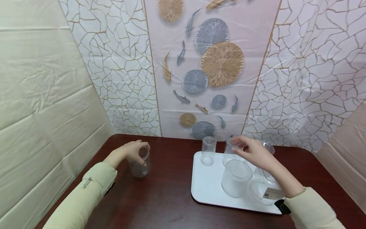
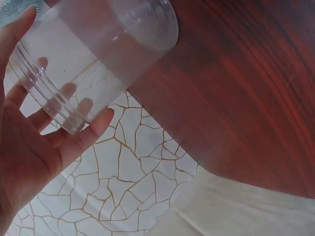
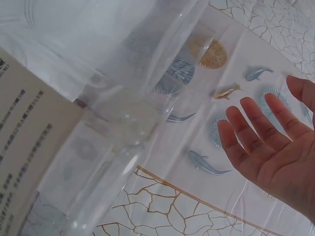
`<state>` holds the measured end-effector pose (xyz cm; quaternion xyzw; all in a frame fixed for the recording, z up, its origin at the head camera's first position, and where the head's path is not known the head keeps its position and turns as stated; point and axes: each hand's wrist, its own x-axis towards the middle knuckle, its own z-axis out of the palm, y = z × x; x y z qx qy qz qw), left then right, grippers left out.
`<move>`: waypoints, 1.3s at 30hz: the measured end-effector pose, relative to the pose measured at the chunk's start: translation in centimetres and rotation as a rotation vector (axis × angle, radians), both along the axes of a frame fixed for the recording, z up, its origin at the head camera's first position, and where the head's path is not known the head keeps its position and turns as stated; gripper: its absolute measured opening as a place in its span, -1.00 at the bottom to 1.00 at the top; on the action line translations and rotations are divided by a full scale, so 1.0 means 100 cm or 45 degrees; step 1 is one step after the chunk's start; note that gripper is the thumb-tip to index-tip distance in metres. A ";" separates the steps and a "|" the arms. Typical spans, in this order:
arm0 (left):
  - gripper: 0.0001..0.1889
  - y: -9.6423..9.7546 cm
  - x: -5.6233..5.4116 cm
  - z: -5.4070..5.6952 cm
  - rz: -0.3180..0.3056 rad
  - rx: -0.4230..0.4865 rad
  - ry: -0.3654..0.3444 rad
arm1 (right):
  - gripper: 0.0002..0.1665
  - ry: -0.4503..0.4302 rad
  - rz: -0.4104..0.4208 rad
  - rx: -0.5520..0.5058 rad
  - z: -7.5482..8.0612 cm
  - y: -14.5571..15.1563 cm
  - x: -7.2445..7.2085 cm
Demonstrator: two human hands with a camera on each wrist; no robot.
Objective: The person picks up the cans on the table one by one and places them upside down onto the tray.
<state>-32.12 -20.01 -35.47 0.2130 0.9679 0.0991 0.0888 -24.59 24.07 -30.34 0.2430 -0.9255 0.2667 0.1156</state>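
Note:
At the left of the table, my left hand (image 1: 132,152) grips a clear plastic jar (image 1: 140,169) from above, thumb and fingers around its ridged top end. The left wrist view shows the see-through wall of this jar (image 2: 110,56) with fingers visible through it. My right hand (image 1: 255,154) is over the white tray (image 1: 204,187), fingers spread and slightly bent, holding nothing. Its fingertips overlap a clear container (image 1: 227,156) at the tray's back in the head view. In the right wrist view the palm of my right hand (image 3: 275,142) faces a labelled clear container (image 3: 113,118).
On the tray stand a slim clear cylinder (image 1: 208,151) at the back left and a wide clear container (image 1: 236,183) in front. A clear container with a pale label (image 1: 273,193) is at the front right. Patterned cloth (image 1: 197,95) hangs behind the dark red table (image 1: 166,194).

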 end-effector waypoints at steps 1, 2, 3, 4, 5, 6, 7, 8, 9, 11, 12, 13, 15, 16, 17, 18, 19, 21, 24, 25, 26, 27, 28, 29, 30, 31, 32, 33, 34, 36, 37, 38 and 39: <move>-0.38 0.000 -0.001 0.001 -0.008 0.003 -0.017 | -0.68 -0.003 -0.004 -0.010 0.000 0.000 0.000; -0.38 0.000 -0.002 0.003 -0.014 0.003 -0.031 | -0.69 -0.005 -0.010 -0.020 0.001 0.000 0.000; -0.38 0.000 -0.003 0.004 -0.027 0.003 -0.037 | -0.69 -0.007 -0.015 -0.028 0.001 0.000 0.000; -0.38 0.001 -0.004 0.005 -0.034 0.003 -0.043 | -0.69 -0.010 -0.020 -0.037 0.002 -0.001 0.000; -0.38 0.001 -0.005 0.007 -0.043 0.004 -0.045 | -0.69 -0.011 -0.023 -0.045 0.002 -0.001 0.000; -0.38 0.001 -0.006 0.008 -0.053 0.007 -0.045 | -0.69 -0.012 -0.025 -0.048 0.002 -0.001 0.000; -0.38 0.001 -0.007 0.009 -0.060 0.009 -0.044 | -0.69 -0.013 -0.027 -0.047 0.002 -0.001 -0.001; -0.38 0.001 -0.008 0.009 -0.069 0.011 -0.036 | -0.69 -0.016 -0.028 -0.046 0.002 -0.001 -0.001; -0.38 0.002 -0.008 0.010 -0.077 0.016 -0.028 | -0.68 -0.018 -0.028 -0.045 0.002 -0.001 0.000; -0.38 0.003 -0.009 0.012 -0.084 0.024 -0.010 | -0.68 -0.025 -0.029 -0.042 0.003 0.000 0.000; -0.37 0.004 -0.010 0.013 -0.088 0.030 -0.001 | -0.68 -0.028 -0.031 -0.041 0.003 0.000 0.000; -0.37 0.005 -0.010 0.013 -0.088 0.040 0.003 | -0.67 -0.030 -0.033 -0.039 0.003 0.000 0.000; -0.35 0.007 -0.010 0.014 -0.102 0.076 0.001 | -0.67 -0.029 -0.036 -0.037 0.003 0.000 0.000; -0.34 0.007 -0.009 0.013 -0.111 0.097 -0.005 | -0.67 -0.029 -0.036 -0.034 0.003 -0.001 0.000; -0.32 0.008 -0.009 0.013 -0.121 0.119 -0.011 | -0.67 -0.029 -0.036 -0.033 0.003 -0.001 0.000; -0.31 0.009 -0.009 0.013 -0.134 0.136 -0.015 | -0.67 -0.030 -0.035 -0.032 0.003 -0.001 0.000; -0.30 0.010 -0.008 0.012 -0.143 0.154 -0.024 | -0.67 -0.029 -0.035 -0.031 0.003 -0.002 0.000; -0.28 0.012 -0.008 0.012 -0.165 0.175 -0.019 | -0.67 -0.029 -0.035 -0.037 0.002 -0.003 0.000; -0.27 0.016 -0.007 0.013 -0.195 0.190 0.022 | -0.68 -0.027 -0.038 -0.052 0.002 -0.004 0.001; -0.27 0.017 -0.007 0.014 -0.197 0.190 0.041 | -0.68 -0.024 -0.041 -0.057 0.003 -0.004 0.001; -0.27 0.018 -0.006 0.015 -0.199 0.184 0.069 | -0.68 -0.023 -0.042 -0.060 0.003 -0.004 0.001; -0.27 0.020 -0.005 0.016 -0.198 0.174 0.095 | -0.68 -0.023 -0.045 -0.060 0.003 -0.004 0.001; -0.27 0.021 -0.005 0.016 -0.196 0.164 0.127 | -0.68 -0.023 -0.046 -0.061 0.003 -0.005 0.001; -0.28 0.022 -0.005 0.016 -0.195 0.157 0.161 | -0.68 -0.025 -0.048 -0.062 0.004 -0.005 0.001; -0.28 0.022 -0.005 0.017 -0.190 0.151 0.194 | -0.68 -0.026 -0.050 -0.064 0.004 -0.005 0.001; -0.28 0.023 -0.005 0.017 -0.178 0.147 0.223 | -0.68 -0.028 -0.052 -0.065 0.004 -0.005 0.001; -0.28 0.023 -0.005 0.017 -0.175 0.157 0.252 | -0.68 -0.029 -0.053 -0.066 0.004 -0.005 0.001; -0.29 0.023 -0.005 0.017 -0.169 0.171 0.278 | -0.68 -0.032 -0.053 -0.068 0.005 -0.005 0.001; -0.29 0.023 -0.005 0.017 -0.163 0.192 0.303 | -0.68 -0.034 -0.052 -0.072 0.005 -0.005 0.001; -0.29 0.024 -0.005 0.018 -0.157 0.242 0.343 | -0.68 -0.032 -0.051 -0.076 0.005 -0.005 0.001; -0.29 0.024 -0.005 0.019 -0.155 0.269 0.357 | -0.68 -0.027 -0.053 -0.081 0.006 -0.005 0.001; -0.29 0.024 -0.004 0.020 -0.154 0.297 0.364 | -0.68 -0.025 -0.056 -0.090 0.006 -0.005 0.001; -0.30 0.024 -0.004 0.020 -0.148 0.319 0.368 | -0.68 -0.024 -0.061 -0.103 0.006 -0.004 0.002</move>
